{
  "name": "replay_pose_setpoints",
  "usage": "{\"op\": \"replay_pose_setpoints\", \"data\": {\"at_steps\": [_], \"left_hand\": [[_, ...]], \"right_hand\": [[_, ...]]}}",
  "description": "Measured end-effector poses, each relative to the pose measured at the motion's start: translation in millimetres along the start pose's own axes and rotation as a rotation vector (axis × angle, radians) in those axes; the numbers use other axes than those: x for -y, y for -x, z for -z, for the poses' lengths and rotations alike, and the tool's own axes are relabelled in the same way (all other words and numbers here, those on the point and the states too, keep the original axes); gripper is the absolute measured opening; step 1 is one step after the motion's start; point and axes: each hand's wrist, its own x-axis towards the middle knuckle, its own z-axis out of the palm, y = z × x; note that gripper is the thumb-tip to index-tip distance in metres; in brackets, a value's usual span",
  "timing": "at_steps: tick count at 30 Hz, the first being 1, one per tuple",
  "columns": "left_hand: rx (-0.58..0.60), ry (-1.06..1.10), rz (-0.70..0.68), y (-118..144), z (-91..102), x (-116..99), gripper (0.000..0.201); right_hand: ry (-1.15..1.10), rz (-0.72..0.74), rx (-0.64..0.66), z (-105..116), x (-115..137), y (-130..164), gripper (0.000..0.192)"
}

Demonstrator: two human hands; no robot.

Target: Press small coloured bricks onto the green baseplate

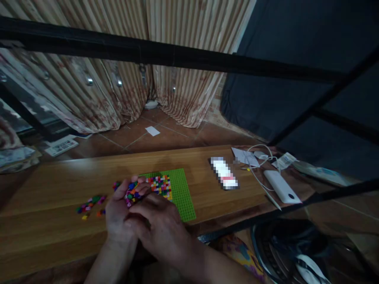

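Observation:
Cupped with its palm up, my left hand holds a heap of small multicoloured toy bricks. Over that palm lies my right hand, its fingers bent down at the heap; whatever is between its fingertips is hidden. Just behind and to the right of both hands is a green studded baseplate. A patch of colourful bricks covers part of it, and my hands block its near left portion. More loose bricks lie scattered on the wood left of my hands, with a yellow one nearer me.
The wooden table carries a lit phone right of the baseplate. Farther right are a white power bank, cables and papers. A dark metal bar crosses above, before striped curtains.

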Motion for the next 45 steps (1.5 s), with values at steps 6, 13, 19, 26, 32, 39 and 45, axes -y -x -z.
{"op": "replay_pose_setpoints", "data": {"at_steps": [6, 13, 19, 26, 32, 39, 45], "left_hand": [[-0.070, -0.090, -0.099, -7.0, 6.6, 4.2, 0.029], [-0.141, -0.121, -0.076, -8.7, 8.8, 10.5, 0.031], [-0.126, -0.111, -0.060, -8.4, 8.4, 11.0, 0.032], [-0.135, -0.064, -0.026, -8.8, 8.5, 12.4, 0.042], [-0.119, -0.041, -0.051, -8.1, 6.1, 11.3, 0.041], [-0.086, 0.015, -0.088, -5.9, 4.8, 8.7, 0.037], [-0.042, 0.088, -0.129, -3.3, 3.7, -0.8, 0.036]], "right_hand": [[-0.010, -0.060, -0.031, -1.5, -7.9, -1.9, 0.010], [-0.020, -0.159, -0.079, 1.5, -12.5, -3.4, 0.006], [-0.033, -0.172, -0.033, 6.7, -12.1, -5.0, 0.011], [-0.075, -0.234, 0.002, 13.3, -16.0, -6.9, 0.007], [-0.149, -0.297, -0.045, 12.9, -18.7, -7.6, 0.008], [-0.315, -0.291, -0.061, 12.3, -25.4, -5.4, 0.008], [-0.538, -0.337, -0.004, 15.0, -40.5, 1.4, 0.021]]}}
